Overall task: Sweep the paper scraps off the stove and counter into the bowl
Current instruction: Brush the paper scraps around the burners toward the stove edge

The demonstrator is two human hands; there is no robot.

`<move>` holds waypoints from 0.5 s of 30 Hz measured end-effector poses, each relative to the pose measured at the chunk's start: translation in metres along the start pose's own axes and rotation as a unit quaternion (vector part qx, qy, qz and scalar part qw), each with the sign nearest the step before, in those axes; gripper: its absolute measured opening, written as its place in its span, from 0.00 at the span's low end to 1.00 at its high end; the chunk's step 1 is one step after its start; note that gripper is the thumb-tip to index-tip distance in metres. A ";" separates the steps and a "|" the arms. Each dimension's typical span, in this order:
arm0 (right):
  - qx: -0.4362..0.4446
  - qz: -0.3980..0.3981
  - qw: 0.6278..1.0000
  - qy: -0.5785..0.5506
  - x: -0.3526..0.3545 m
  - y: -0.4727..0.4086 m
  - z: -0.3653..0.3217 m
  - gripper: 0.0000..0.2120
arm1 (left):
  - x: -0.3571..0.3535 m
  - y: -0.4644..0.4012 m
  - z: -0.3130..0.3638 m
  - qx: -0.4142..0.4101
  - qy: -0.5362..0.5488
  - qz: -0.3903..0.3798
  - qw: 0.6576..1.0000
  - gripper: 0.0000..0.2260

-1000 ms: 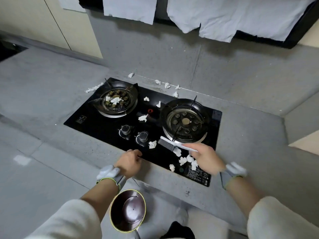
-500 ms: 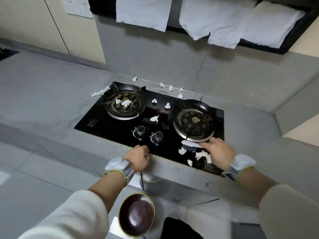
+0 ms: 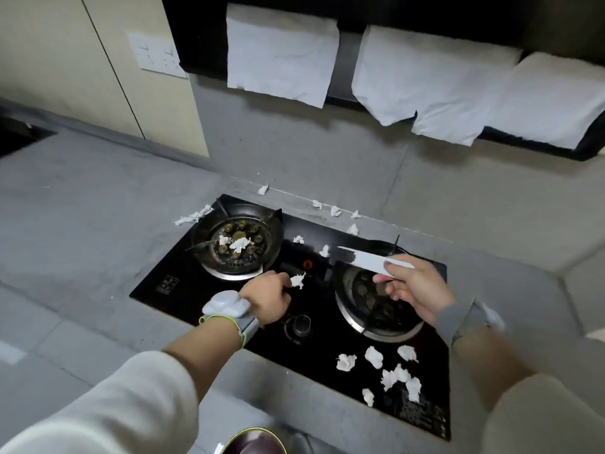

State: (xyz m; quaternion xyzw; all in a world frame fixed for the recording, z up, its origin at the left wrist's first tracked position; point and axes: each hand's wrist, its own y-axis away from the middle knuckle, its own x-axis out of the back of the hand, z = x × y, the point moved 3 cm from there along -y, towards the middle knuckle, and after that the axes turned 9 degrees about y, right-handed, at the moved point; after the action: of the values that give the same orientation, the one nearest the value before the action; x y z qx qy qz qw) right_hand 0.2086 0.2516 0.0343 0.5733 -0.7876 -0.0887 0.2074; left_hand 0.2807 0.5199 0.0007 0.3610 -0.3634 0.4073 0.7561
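White paper scraps lie scattered over the black glass stove. Several of them form a cluster near its front right corner. One scrap lies in the left burner, and more lie along the back edge and on the counter at the left. My left hand pinches a scrap between the burners. My right hand holds a grey brush above the right burner. The dark bowl with a yellow-green rim shows at the bottom edge, below the counter front.
Two stove knobs sit at the front centre, one visible by my left wrist. White paper sheets hang from the black hood above. Grey counter stretches left and right of the stove, with a grey wall behind.
My left hand left the counter edge and reached onto the stove, pinching a scrap. My right hand lifted the brush away from the scrap cluster to above the right burner. The camera moved closer.
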 end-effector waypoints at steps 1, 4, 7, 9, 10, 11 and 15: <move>-0.003 0.005 1.000 -0.013 -0.001 -0.008 -0.002 0.06 | 0.000 -0.002 0.000 0.001 -0.001 -0.005 1.000 0.17; 0.017 0.056 0.998 -0.009 0.004 -0.058 -0.018 0.09 | -0.004 -0.027 0.002 0.011 0.010 -0.007 1.000 0.16; 0.039 0.122 0.991 0.045 0.014 -0.111 -0.032 0.12 | -0.008 -0.047 0.003 0.019 0.027 -0.012 0.999 0.15; 0.048 0.159 0.975 0.146 0.019 -0.144 -0.038 0.16 | -0.011 -0.057 0.000 0.030 0.039 -0.013 0.999 0.16; 0.048 0.166 0.962 0.209 0.020 -0.156 -0.041 0.17 | -0.013 -0.061 -0.002 0.037 0.043 -0.015 0.998 0.16; 0.049 0.169 0.944 0.278 0.020 -0.167 -0.042 0.18 | -0.014 -0.065 -0.003 0.043 0.048 -0.019 0.998 0.16; 0.052 0.164 0.886 0.431 0.017 -0.197 -0.054 0.18 | -0.019 -0.085 -0.009 0.056 0.075 -0.033 0.995 0.18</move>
State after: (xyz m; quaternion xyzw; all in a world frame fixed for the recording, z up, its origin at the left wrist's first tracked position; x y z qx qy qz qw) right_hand 0.3985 0.1767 0.0123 0.4273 -0.7069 0.2438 0.5082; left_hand 0.3494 0.4858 -0.0408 0.3833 -0.2705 0.4281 0.7725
